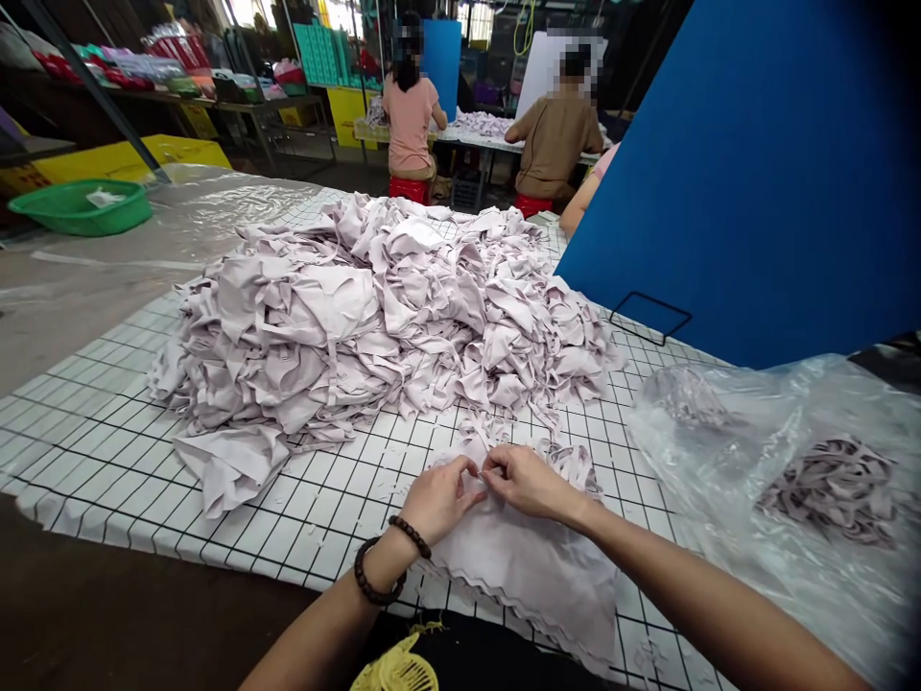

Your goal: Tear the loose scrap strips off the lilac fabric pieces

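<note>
A pale lilac garment piece (532, 566) with a wavy lower edge lies spread at the table's front. At its upper edge my left hand (440, 499) pinches the fabric between thumb and fingers. Close beside it, my right hand (529, 480) is closed on the same edge, fingertips almost touching the left ones. Whatever small part sits between the fingertips is hidden. Thin straps (576, 465) of the same cloth curl out behind my right hand. A big heap of matching pieces (389, 317) rises just beyond both hands, with one loose piece (234, 465) at its front left.
A white table (323, 518) with a black grid carries scattered scraps. On the right lie a clear plastic bag (705, 480) and a bundle of straps (835, 489), below a tilted blue board (748, 192). A green basket (82, 206) stands far left. Two people (412, 115) sit at another table behind.
</note>
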`<state>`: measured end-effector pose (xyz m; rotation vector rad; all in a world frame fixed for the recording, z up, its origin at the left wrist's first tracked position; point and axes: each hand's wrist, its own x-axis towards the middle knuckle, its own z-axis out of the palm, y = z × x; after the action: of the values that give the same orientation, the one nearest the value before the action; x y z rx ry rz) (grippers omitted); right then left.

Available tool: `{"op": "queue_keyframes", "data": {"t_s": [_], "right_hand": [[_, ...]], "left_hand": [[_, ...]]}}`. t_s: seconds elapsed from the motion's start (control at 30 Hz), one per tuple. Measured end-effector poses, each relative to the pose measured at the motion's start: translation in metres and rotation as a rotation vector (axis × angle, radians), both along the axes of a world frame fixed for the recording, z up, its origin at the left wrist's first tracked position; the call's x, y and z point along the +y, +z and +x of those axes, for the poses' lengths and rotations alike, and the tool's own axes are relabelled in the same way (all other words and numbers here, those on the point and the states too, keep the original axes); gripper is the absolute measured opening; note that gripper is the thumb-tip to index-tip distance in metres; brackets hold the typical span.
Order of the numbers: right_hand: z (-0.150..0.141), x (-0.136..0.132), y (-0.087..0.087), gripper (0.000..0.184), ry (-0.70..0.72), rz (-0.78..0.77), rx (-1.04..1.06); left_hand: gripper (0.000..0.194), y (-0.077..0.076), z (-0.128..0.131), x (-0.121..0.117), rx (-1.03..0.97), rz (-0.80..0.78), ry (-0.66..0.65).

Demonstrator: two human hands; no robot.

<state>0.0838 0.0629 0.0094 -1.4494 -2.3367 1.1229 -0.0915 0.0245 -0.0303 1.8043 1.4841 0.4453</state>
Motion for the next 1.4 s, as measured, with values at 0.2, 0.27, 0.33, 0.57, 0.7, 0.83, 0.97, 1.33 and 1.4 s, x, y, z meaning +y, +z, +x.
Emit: {"op": "queue_keyframes", "data": {"t_s": [0.2, 0.27, 0.33, 0.57, 0.7, 0.83, 0.97, 1.33, 1.4], "right_hand": [[-0.004, 0.000, -0.002, 0.016, 0.044, 0.013, -0.016], [-0.004, 0.000, -0.002, 0.016, 0.062, 0.031, -0.024], [-0.004, 0.000, -0.001, 0.016, 0.079, 0.049, -0.032], [-0.004, -0.002, 0.000, 0.015, 0.167, 0.136, -0.078], [-0.004, -0.002, 0.003, 0.015, 0.278, 0.226, -0.204], [-0.011, 0.001, 0.017, 0.012, 0.455, 0.235, -0.398], [-0.019, 0.012, 0.034, 0.012, 0.586, 0.175, -0.547], [0.027, 0.052, -0.005, 0.051, -0.013, 0.436, -0.161], [0.039, 0.045, -0.012, 0.051, -0.091, 0.420, -0.067]], "left_hand": [[0.019, -0.002, 0.002, 0.002, -0.005, -0.005, -0.010], [0.020, -0.002, 0.002, 0.003, -0.007, -0.011, -0.011], [0.022, -0.003, 0.001, 0.003, -0.011, -0.013, -0.013], [0.023, -0.002, 0.001, 0.004, -0.028, -0.043, -0.015], [0.024, -0.003, 0.002, 0.003, -0.042, -0.052, -0.015], [0.024, -0.004, 0.004, 0.003, -0.019, -0.047, -0.030], [0.022, -0.006, 0.003, 0.003, 0.002, -0.046, -0.055], [0.029, 0.079, -0.001, -0.030, -0.545, -0.067, 0.054], [0.033, 0.119, -0.009, -0.049, -0.864, -0.166, -0.137]]}}
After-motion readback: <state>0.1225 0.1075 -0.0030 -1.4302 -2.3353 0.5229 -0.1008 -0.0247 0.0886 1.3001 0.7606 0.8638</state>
